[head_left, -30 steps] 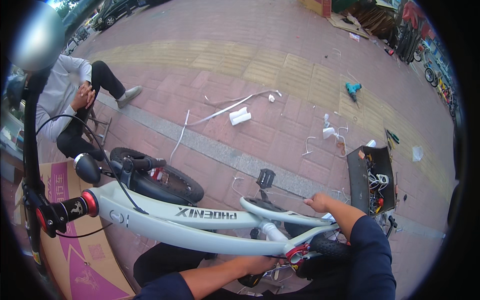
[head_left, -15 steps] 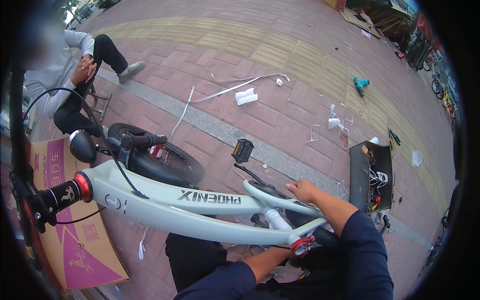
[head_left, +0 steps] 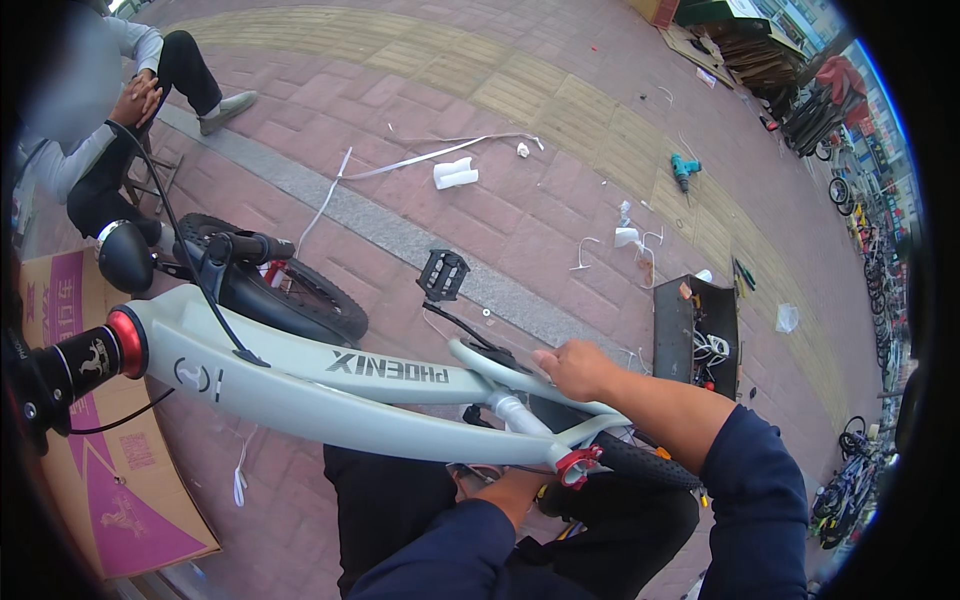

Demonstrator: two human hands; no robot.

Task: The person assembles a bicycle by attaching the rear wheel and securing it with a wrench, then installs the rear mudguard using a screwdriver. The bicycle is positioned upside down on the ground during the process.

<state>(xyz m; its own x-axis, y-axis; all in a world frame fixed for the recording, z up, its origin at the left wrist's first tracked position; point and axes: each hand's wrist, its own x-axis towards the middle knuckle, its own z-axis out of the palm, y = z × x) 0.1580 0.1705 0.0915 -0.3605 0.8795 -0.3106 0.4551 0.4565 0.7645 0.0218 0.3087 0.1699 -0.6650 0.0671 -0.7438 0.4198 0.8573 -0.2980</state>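
A pale green bicycle frame (head_left: 330,421) lies across in front of me above my legs, its handlebar stem (head_left: 72,372) to the left. My right hand (head_left: 578,370) is closed over the pale chain guard (head_left: 475,359), thumb side up; its far fingers are hidden. Beyond the guard, the black pedal (head_left: 443,275) sticks out on its crank arm (head_left: 460,323). My left hand (head_left: 515,490) reaches under the frame, near the red seat clamp (head_left: 577,466); only the wrist area shows and the fingers are hidden. Behind the clamp is the rear tyre (head_left: 645,463).
The front wheel (head_left: 335,300) and round black headlight (head_left: 125,256) are at left, beside flattened cardboard (head_left: 150,520). A seated person (head_left: 137,100) is at upper left. An open toolbox (head_left: 680,335), a teal drill (head_left: 685,172), pliers (head_left: 743,272) and white packing scraps (head_left: 456,173) lie beyond on the paving.
The whole view has shifted, so things appear further left and slightly higher. The pedal has tilted to show its flat face. More of the rear tyre shows, and my right hand stays at the guard.
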